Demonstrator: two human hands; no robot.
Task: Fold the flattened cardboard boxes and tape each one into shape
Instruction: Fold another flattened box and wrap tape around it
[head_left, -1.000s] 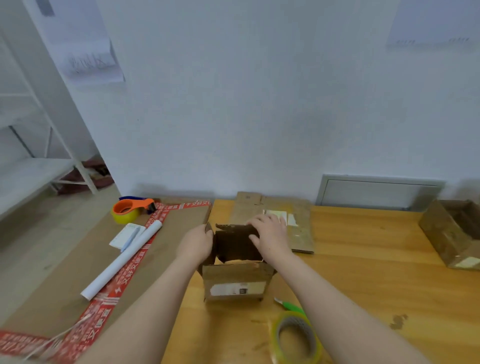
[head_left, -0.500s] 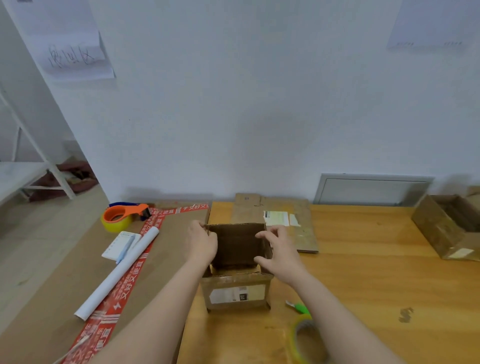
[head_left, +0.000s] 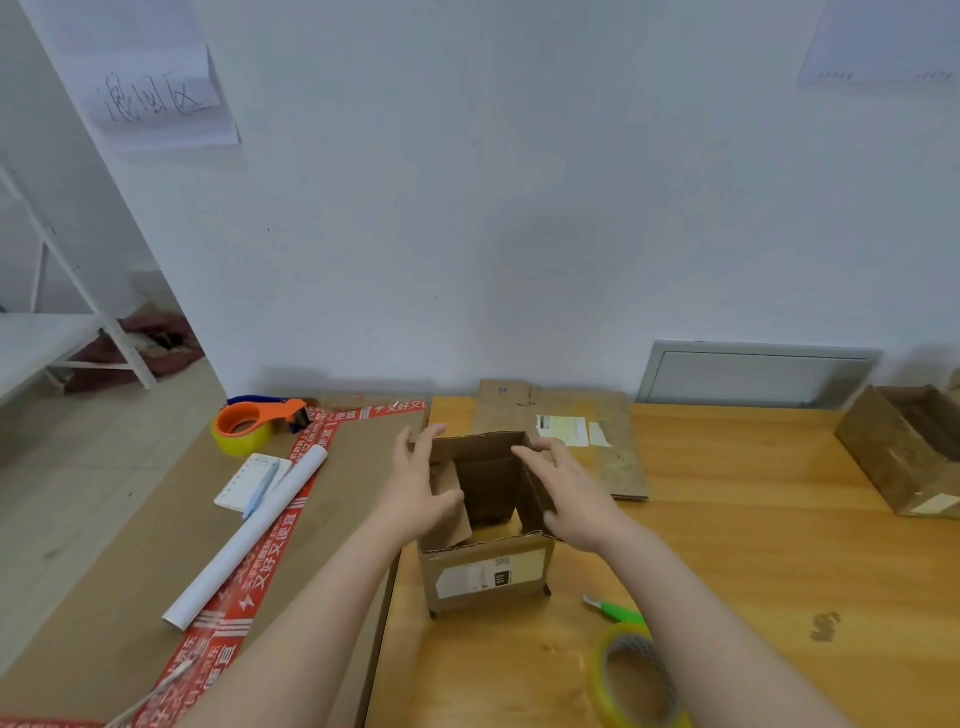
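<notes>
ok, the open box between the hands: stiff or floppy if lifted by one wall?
Probably flexes: the box is thin corrugated card, top open, flaps loose inside. Likely light: nothing shows inside but flaps. The left hand and right hand sit at opposite walls, so it may skew unless braced.

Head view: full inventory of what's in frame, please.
table: 1, wooden, foreground
open cardboard box: 1, brown, table centre
flattened cardboard box: 1, brown, behind it by the wall
second open box: 1, brown, far right
tape dispenser: 1, orange and yellow, far left
loose tape roll: 1, yellowish, near edge
cutter: 1, green handle, beside the roll
paper tube: 1, white, on cardboard sheet
notepad: 1, white, blue pen on it
left hand: 1, box's left side
right hand: 1, box's right wall
</notes>
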